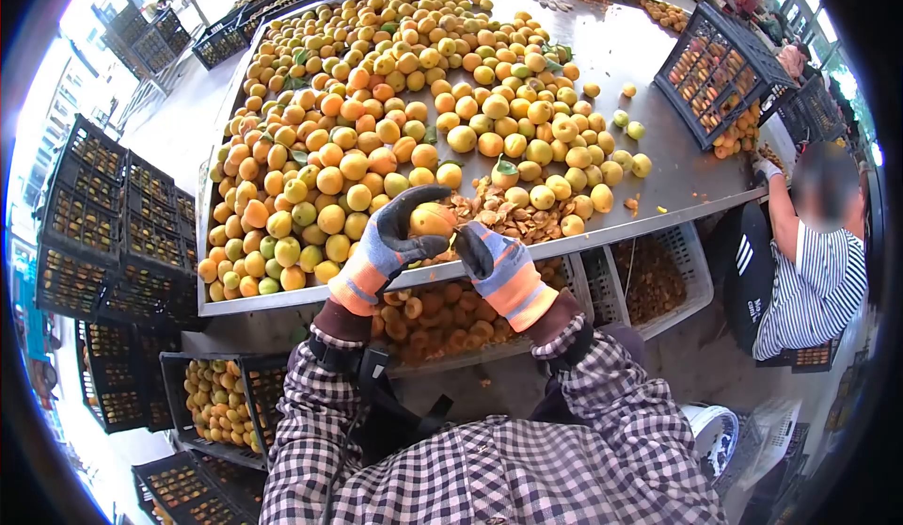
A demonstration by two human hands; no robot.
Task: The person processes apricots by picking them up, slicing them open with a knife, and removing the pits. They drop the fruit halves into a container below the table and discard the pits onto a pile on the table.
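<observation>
My left hand (381,247), in a grey, black and orange glove, is wrapped round an apricot (433,220) just above the metal table's front rim (273,300). My right hand (503,271), gloved alike, is at the fruit's right side with its fingers closed together; whatever they hold is hidden. Behind my hands lies a pile of brown apricot pits (513,210). A large heap of whole apricots (348,130) covers the table's left and middle. Below the rim, between my forearms, a container holds split apricots (442,318).
A white crate (691,271) with brown pits stands under the table's right part. On the table at right, a black crate (710,73) of apricots leans tilted beside a seated person in a striped shirt (823,280). Stacked crates (113,214) stand at left, with a white bucket (715,436) at lower right.
</observation>
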